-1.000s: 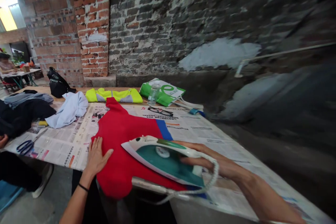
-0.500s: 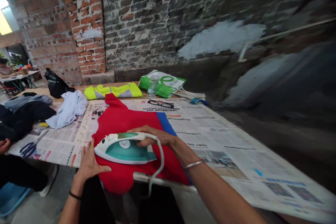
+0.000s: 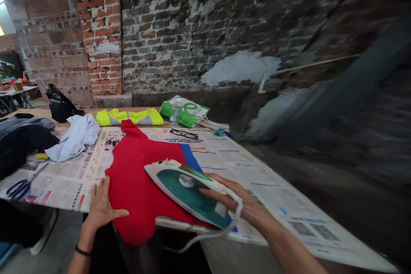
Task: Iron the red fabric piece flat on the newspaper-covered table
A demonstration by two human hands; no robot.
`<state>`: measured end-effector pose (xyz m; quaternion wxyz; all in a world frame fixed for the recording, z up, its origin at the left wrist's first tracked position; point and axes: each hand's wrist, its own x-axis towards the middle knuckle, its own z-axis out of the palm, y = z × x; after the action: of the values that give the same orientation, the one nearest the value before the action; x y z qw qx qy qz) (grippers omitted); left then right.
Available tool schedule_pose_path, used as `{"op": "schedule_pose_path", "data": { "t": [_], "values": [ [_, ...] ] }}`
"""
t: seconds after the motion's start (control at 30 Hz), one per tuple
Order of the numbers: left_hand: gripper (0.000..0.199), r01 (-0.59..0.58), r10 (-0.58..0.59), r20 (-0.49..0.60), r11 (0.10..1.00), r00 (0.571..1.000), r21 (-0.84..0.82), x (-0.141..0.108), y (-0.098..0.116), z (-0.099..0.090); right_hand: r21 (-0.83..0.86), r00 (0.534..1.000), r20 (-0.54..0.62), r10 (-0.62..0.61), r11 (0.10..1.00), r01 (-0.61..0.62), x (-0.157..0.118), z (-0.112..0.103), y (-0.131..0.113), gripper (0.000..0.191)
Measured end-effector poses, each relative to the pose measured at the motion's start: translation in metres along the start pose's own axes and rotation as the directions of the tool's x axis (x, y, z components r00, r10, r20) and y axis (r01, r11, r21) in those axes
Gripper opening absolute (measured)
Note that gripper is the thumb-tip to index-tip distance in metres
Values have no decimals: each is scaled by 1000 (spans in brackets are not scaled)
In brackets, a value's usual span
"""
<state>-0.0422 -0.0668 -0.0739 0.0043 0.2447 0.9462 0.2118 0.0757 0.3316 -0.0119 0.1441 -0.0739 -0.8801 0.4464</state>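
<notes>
A white and teal steam iron is tilted over a red cloth garment lying on spread newspaper, and my right hand is shut on its handle. The iron's white cord trails past the table's near edge. My left hand lies flat with its fingers apart, on the garment's left edge and the paper beside it. A blue strip borders the garment's far right side. The iron hides part of the garment.
Scissors, a pale blue cloth and dark clothing lie at left. Along the far side are a yellow hi-vis vest, a black bag, a green-and-white tote, a plastic bottle and glasses, against a brick wall.
The iron has swung right and tilted, with my right hand still on it. My left hand stays on the garment. The whole view has shifted slightly left.
</notes>
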Motion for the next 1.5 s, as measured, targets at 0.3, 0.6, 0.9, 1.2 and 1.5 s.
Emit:
{"op": "schedule_pose_path", "data": {
  "t": [0.3,0.6,0.9,1.2,1.5],
  "values": [
    [107,-18,19,-9,992,1000,128,5,-4,3,-324,853,-425,303,829,-456,80,62,-27,36],
    [108,-11,10,11,992,1000,126,6,-8,4,-362,857,-397,327,803,-474,113,65,-47,41],
    [105,-42,48,-52,992,997,118,5,-10,9,-157,916,-395,66,978,-138,5,71,-4,51],
    [104,-19,24,-33,989,999,146,5,-4,2,-117,958,-260,125,980,-159,121,78,-40,41],
    [108,-3,3,7,995,1000,99,5,-4,3,-101,962,-247,116,984,-144,45,78,-22,39]
  ]
}}
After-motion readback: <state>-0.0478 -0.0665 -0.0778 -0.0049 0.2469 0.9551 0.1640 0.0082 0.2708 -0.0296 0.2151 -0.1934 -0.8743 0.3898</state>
